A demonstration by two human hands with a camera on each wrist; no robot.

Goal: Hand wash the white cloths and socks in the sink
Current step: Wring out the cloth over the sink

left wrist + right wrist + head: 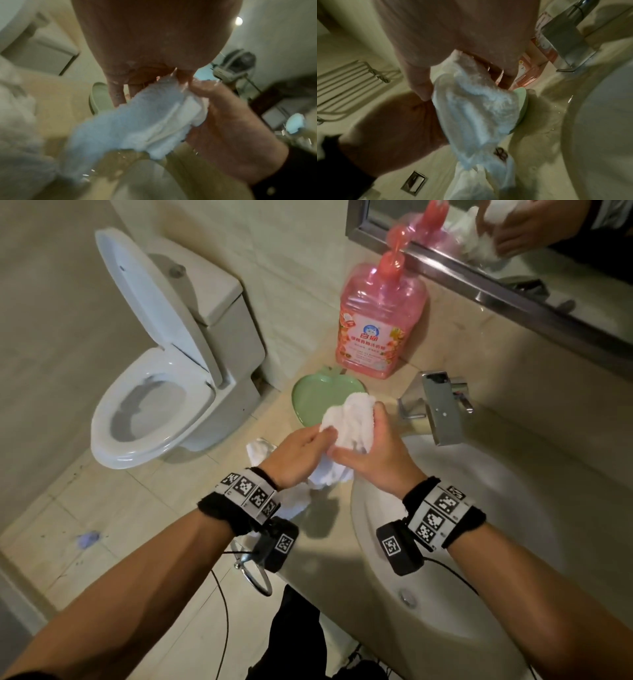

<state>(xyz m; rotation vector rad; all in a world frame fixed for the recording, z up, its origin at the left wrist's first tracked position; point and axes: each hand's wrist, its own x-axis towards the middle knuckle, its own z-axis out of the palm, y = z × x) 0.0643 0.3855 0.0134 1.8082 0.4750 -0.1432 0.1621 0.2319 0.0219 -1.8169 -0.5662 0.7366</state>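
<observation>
A bunched white cloth (347, 419) is held up over the counter, just left of the sink (486, 474) and above the green plate. My left hand (323, 441) pinches its left side and my right hand (364, 440) grips its right side, fingers curled round it. In the left wrist view the cloth (137, 121) stretches from my left hand's fingers (118, 94) to my right hand (231, 128). From the right wrist, the cloth (476, 108) hangs down, and a lower part carries a dark mark. More white cloths (262, 450) lie on the counter under my left wrist.
A pink detergent bottle (380, 326) stands by the wall behind a green apple-shaped plate (315, 395). The chrome faucet (440, 405) juts over the basin; its drain (407, 597) shows. A toilet (164, 378) with raised lid sits to the left, and a mirror (513, 241) hangs above.
</observation>
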